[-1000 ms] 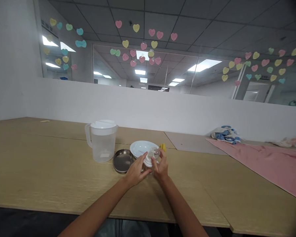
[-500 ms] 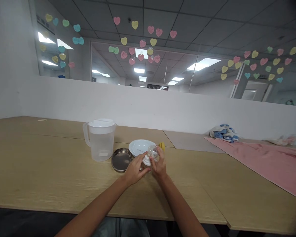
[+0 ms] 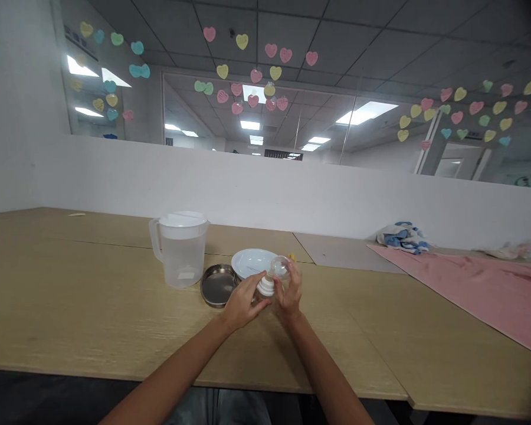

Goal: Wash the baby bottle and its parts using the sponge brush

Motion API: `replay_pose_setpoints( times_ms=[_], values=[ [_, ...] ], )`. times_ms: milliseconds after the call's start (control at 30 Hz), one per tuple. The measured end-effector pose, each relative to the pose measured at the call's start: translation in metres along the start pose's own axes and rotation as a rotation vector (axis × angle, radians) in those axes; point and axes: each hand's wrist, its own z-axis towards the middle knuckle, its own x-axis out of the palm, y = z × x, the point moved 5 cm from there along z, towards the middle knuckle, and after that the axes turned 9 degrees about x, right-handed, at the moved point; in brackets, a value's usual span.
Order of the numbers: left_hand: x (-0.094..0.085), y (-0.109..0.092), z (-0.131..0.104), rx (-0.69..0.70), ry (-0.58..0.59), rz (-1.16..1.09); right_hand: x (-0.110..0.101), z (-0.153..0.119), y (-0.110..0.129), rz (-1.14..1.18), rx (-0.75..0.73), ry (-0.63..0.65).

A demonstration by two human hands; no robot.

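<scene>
Bottle and cap are between your two hands, near the middle of the table. Your left hand grasps the bottle around its side, with the thumb toward you and the fingers on the far side. Its white collar faces up, and most of the body below is hidden by your fingers. Your right hand grasps the clear, domed cap with fingers and thumb, just above the collar and to its right. You have the cap tilted off the bottle's line; whether the two rims touch, I cannot tell.

Just beyond your hands is a white plate, with something thin in it, too small to make out. Left of it, close to your left hand, sits a round metal dish. Farther left stands a lidded jug, upright, its handle pointing left. Behind your right fingers shows a bit of a yellow thing, mostly hidden. Well to your right, a pink cloth lies spread out, with a crumpled blue-and-white cloth at its far edge, by the wall.
</scene>
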Motion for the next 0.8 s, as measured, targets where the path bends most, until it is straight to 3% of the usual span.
replay_pose_setpoints(
  times_ms=[133,200,367,500,800],
  values=[
    [-0.002,0.005,-0.002,-0.073,-0.015,0.017,-0.007,0.007,-0.01,-0.047,0.164,-0.103],
    [-0.003,0.006,-0.003,-0.09,-0.012,0.021,-0.007,0.009,-0.018,-0.08,0.278,-0.091],
    [-0.004,0.006,-0.002,-0.113,-0.022,0.039,0.009,0.0,-0.041,-0.099,0.508,0.203],
    [-0.004,0.007,-0.003,-0.128,-0.034,0.046,0.017,-0.008,-0.05,-0.06,0.559,0.317],
    [-0.008,0.004,-0.002,-0.126,-0.066,0.092,0.019,-0.007,-0.049,0.138,0.609,0.316]
  ],
)
